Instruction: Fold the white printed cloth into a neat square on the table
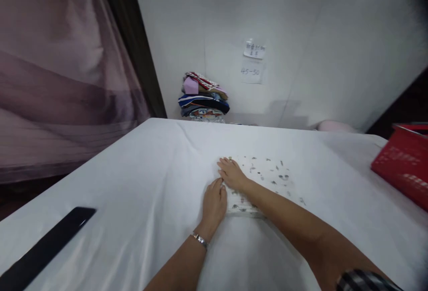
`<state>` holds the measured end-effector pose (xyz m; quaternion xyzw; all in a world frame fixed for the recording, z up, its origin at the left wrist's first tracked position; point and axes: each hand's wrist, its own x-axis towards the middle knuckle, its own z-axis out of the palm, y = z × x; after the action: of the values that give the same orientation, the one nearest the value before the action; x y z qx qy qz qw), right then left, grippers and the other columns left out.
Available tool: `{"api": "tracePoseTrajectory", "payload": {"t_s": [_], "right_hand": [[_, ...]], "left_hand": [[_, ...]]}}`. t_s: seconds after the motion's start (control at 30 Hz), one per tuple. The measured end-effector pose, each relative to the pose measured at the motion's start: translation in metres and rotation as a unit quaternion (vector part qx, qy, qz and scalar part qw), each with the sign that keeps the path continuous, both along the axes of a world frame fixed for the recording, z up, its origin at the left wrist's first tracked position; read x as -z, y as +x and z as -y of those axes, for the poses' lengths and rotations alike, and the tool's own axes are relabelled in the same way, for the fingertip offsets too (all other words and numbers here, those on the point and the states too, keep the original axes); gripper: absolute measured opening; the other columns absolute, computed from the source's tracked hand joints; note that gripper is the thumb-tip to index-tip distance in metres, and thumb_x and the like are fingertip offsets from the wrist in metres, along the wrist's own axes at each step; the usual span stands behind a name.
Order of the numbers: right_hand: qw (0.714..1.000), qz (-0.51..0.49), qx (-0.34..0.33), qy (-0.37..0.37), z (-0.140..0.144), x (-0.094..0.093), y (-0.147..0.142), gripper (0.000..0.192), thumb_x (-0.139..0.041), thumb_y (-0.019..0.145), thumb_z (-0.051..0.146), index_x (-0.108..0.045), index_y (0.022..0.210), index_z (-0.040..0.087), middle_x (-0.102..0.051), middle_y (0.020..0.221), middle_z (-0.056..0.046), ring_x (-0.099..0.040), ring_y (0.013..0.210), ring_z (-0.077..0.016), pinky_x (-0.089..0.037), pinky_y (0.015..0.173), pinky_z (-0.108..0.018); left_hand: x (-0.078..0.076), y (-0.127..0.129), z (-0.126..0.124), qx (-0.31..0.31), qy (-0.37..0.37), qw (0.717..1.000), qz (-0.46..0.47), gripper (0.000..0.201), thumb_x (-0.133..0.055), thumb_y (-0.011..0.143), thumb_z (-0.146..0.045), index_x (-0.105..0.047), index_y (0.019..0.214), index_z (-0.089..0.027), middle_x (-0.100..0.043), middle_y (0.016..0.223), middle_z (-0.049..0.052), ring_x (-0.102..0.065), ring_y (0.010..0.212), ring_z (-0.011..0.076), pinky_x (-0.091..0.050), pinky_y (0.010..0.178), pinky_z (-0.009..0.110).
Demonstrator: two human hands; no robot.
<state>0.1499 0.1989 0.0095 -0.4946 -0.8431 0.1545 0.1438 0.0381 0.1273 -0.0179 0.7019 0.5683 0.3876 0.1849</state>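
Observation:
A folded white cloth with small dark speckles [267,175] lies flat on the white-covered table [133,179]. My right hand [231,173] rests palm down on the cloth's left part, fingers stretched toward its left edge. My left hand [214,204] sits against the cloth's left side, fingers touching the edge just below my right hand. A metal bracelet circles my left wrist. Neither hand lifts the cloth.
A red basket [403,168] stands at the table's right edge. A long black flat object [47,246] lies at the near left. A stack of folded clothes [203,97] sits by the white wall behind the table. A pink curtain [60,72] hangs on the left.

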Motion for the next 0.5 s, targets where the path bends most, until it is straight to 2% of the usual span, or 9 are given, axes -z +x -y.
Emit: {"api": "tracePoseTrajectory", "payload": {"t_s": [0.1, 0.23, 0.3, 0.43, 0.5], "right_hand": [[0.999, -0.032, 0.008, -0.007, 0.024, -0.004, 0.006, 0.047, -0.03, 0.093, 0.033, -0.038, 0.137, 0.019, -0.032, 0.146, -0.012, -0.022, 0.137, -0.023, -0.019, 0.109, -0.049], [1.0, -0.019, 0.006, 0.005, 0.079, -0.006, 0.034, 0.048, -0.032, 0.093, 0.038, -0.037, 0.137, 0.021, -0.036, 0.144, -0.011, -0.027, 0.135, -0.0223, -0.023, 0.109, -0.046], [1.0, 0.013, 0.012, 0.012, 0.11, -0.005, 0.053, 0.046, -0.035, 0.092, 0.038, -0.04, 0.136, 0.024, -0.038, 0.143, -0.008, -0.028, 0.135, -0.0227, -0.021, 0.11, -0.047], [0.995, 0.058, 0.079, 0.015, 0.159, 0.001, 0.097, 0.049, -0.04, 0.09, 0.033, -0.038, 0.138, 0.024, -0.034, 0.146, -0.006, -0.026, 0.136, -0.0226, -0.016, 0.111, -0.048], [0.99, 0.049, 0.13, 0.029, 0.173, 0.006, 0.123, 0.045, -0.039, 0.09, 0.032, -0.044, 0.134, 0.024, -0.04, 0.142, -0.007, -0.031, 0.134, -0.0227, -0.018, 0.111, -0.049]], "left_hand": [[0.0, -0.002, -0.003, 0.02, -0.005, 1.0, -0.007, 0.03, -0.032, 0.087, -0.017, -0.058, 0.102, -0.015, -0.063, 0.101, 0.009, -0.056, 0.096, 0.0215, -0.044, 0.088, 0.041], [0.005, -0.003, -0.007, 0.009, 0.004, 1.0, -0.024, 0.036, -0.035, 0.085, -0.017, -0.054, 0.115, -0.014, -0.057, 0.119, 0.012, -0.051, 0.112, 0.0226, -0.038, 0.1, 0.043], [0.007, -0.002, -0.009, 0.0, 0.004, 0.999, -0.034, 0.037, -0.035, 0.086, -0.019, -0.054, 0.117, -0.013, -0.056, 0.121, 0.013, -0.05, 0.114, 0.0235, -0.037, 0.101, 0.043], [0.006, -0.001, -0.009, -0.006, -0.009, 0.999, -0.04, 0.039, -0.034, 0.087, -0.021, -0.052, 0.12, -0.012, -0.055, 0.124, 0.013, -0.048, 0.116, 0.0241, -0.036, 0.103, 0.041], [0.003, -0.001, -0.008, -0.009, -0.025, 0.999, -0.043, 0.041, -0.034, 0.087, -0.023, -0.049, 0.123, -0.01, -0.053, 0.126, 0.014, -0.047, 0.118, 0.0247, -0.036, 0.103, 0.041]]}}
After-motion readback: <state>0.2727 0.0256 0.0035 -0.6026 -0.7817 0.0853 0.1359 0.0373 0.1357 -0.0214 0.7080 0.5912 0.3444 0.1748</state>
